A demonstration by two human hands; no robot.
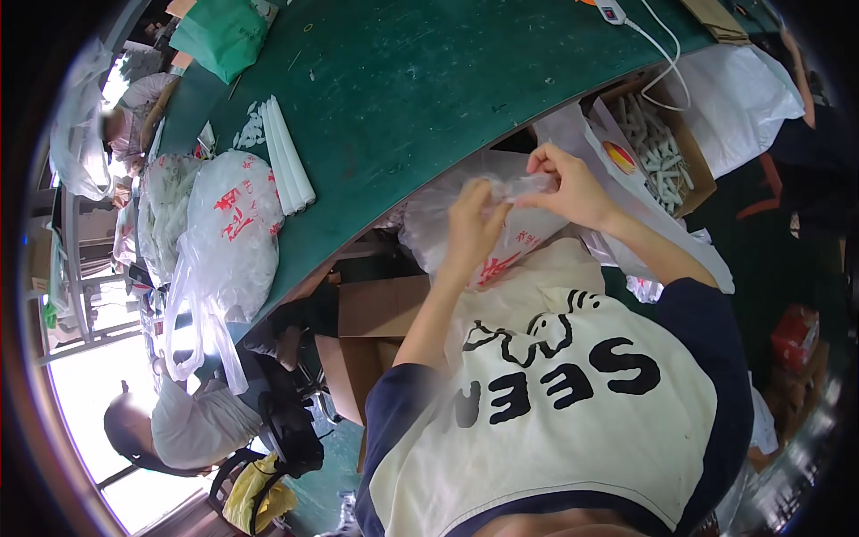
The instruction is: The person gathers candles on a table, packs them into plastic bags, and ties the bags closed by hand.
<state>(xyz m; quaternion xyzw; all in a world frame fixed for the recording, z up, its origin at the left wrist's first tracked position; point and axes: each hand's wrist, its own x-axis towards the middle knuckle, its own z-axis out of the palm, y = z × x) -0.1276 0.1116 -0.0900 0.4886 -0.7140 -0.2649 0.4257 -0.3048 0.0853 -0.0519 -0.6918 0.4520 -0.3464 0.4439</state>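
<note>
A clear plastic bag (pixel 431 215) with red printing rests against my lap, below the table's edge. My left hand (pixel 475 222) is closed on the gathered top of this bag, fingers bent inward. Opposite it, my right hand (pixel 577 190) pinches the same bunched plastic between thumb and fingers. A twisted strip of film stretches between both hands. What the bag holds is hard to make out through the film.
On the green table (pixel 385 98) lie white tubes (pixel 288 157), small white pieces (pixel 250 130), a filled plastic bag (pixel 234 228) and a green bag (pixel 224 36). A carton (pixel 658 148) of white parts stands right. Another person (pixel 192 425) sits at lower left.
</note>
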